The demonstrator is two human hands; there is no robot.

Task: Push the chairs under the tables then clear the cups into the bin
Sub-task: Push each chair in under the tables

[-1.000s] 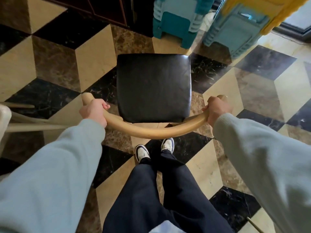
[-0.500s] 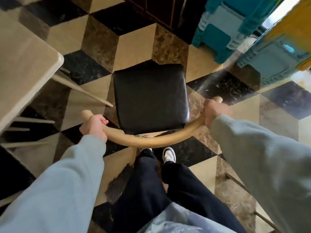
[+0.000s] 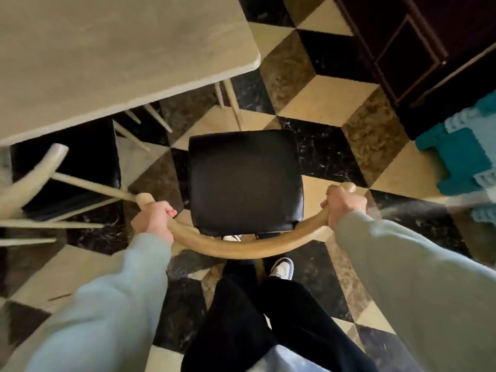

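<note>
The pale counter (image 3: 112, 49) is seen at upper left, its corner just beyond the chair (image 3: 245, 181). The chair is stood on the checkered floor (image 3: 324, 103), seat pointed away from the person, towards the counter's corner; its curved backrest runs left to right. Each end of the backrest is gripped: the left hand (image 3: 153, 221) and the right hand (image 3: 343, 205) are closed around it, fingers (image 3: 169, 212) wrapped over the rail.

chair seat (image 3: 245, 181): black
chair back (image 3: 241, 247): tan wood
table (image 3: 107, 49): pale beige
floor (image 3: 322, 100): black, brown, cream cube pattern
sleeves (image 3: 418, 280): pale grey-green
stool (image 3: 461, 154): teal
</note>
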